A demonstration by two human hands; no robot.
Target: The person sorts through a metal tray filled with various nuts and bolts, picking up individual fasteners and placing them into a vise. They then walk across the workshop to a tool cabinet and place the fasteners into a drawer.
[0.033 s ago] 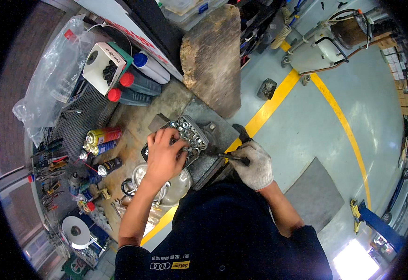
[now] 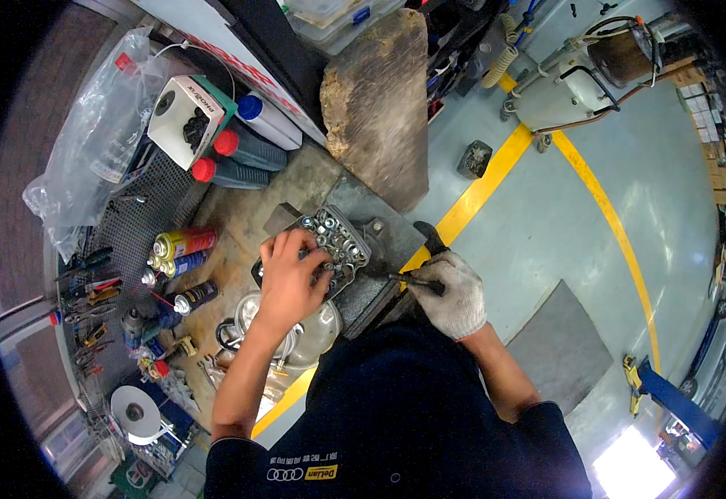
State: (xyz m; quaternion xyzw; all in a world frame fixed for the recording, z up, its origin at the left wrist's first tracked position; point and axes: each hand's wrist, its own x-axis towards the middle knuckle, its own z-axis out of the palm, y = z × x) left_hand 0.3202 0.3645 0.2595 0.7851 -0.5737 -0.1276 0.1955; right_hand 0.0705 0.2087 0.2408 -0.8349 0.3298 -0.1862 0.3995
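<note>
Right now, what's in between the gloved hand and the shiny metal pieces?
In the head view, a dark tool sticks out of the gloved right hand, then comes some dark surface before the shiny metal pieces.

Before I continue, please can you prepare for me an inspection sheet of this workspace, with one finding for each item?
Surface: brown workbench, stained-looking.
Job's things: shiny metal parts at the left hand; dark tool in the right hand.
Clutter: spray cans, red-capped bottles, clear plastic bag at left.
Hands: left bare, touching the parts, grip unclear; right gloved, closed around the tool.
Cables: pale coiled hose, beyond the bench.
Surroundings: grey floor with yellow lines.
</note>
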